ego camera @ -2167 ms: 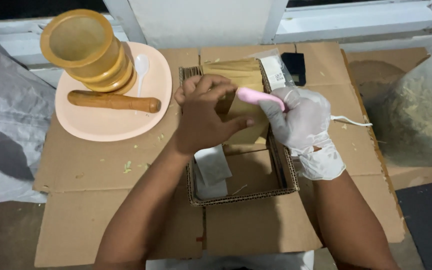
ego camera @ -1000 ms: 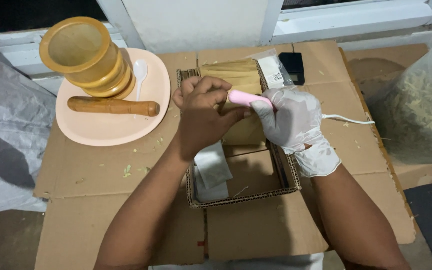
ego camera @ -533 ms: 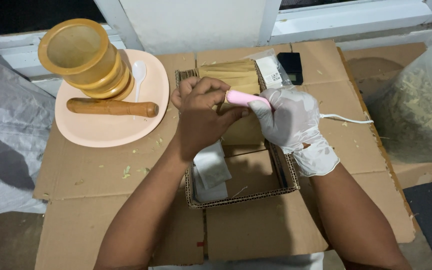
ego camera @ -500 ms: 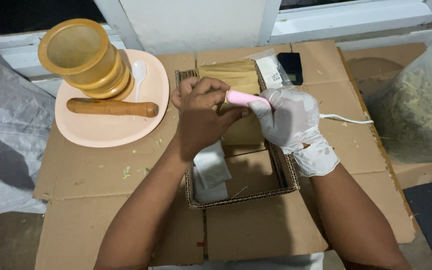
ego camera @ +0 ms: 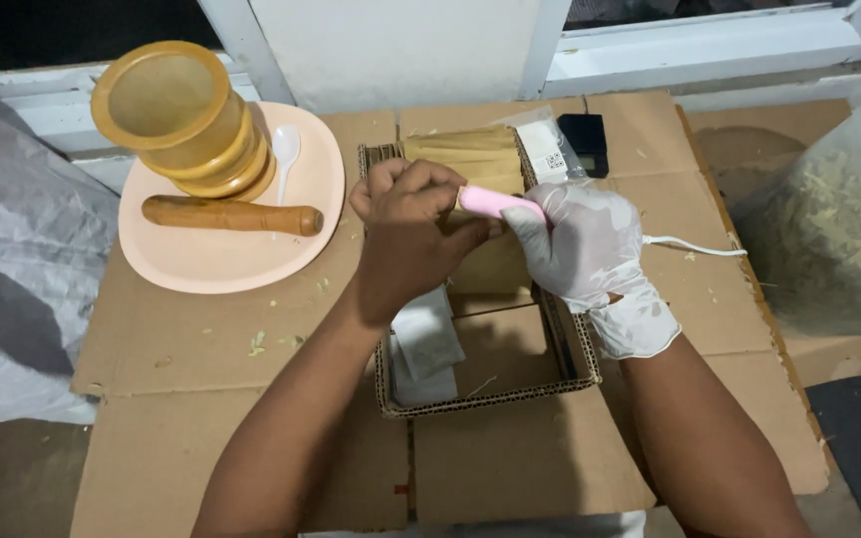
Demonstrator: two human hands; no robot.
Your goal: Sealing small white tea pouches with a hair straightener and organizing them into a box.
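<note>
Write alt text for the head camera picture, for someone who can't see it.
Two hands meet over a shallow cardboard tray: the gloved right hand grips a pink tool, the bare left hand is closed at its tip. A wooden mortar and pestle sit on a peach plate nearby.

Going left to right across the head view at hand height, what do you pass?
Grey plastic sheet → peach plate with wooden pestle → bare left hand → pink tool → gloved right hand → white cable → clear bag of shreds.
</note>
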